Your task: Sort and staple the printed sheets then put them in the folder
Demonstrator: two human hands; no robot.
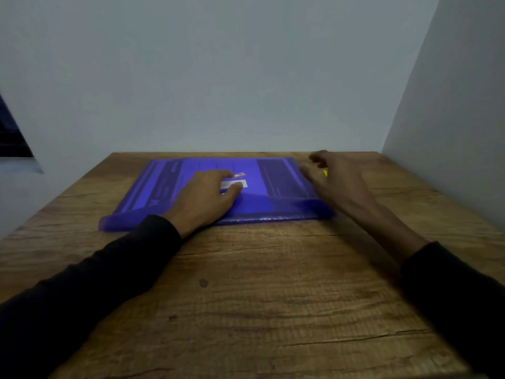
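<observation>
The left hand (207, 196) lies palm down on the middle of a translucent purple plastic folder (153, 184), fingers fairly straight and pointing toward 2 o'clock, with the fingertips (237, 187) pressing on a small white label (234, 184) on the cover. Just past those fingertips, at 12 o'clock, sits a smaller orange-edged sticker (240, 175). The right hand (332, 179) is at the folder's right edge, at 3 o'clock from the left hand; its fingers are loosely bent and blurred, and whether they grip anything cannot be told, though a small yellow thing (325, 173) shows against the hand. Both forearms wear dark sleeves (90, 272). The folder lies flat and closed on a wooden table (259, 296), toward the table's far edge at 12 o'clock, its long side running left to right; darker printed blocks of sheets (281, 176) show faintly through the cover. Pale walls (246, 77) rise behind the table and at its right, and a dark shape (13, 135) sits at the far left, at 9 o'clock.
</observation>
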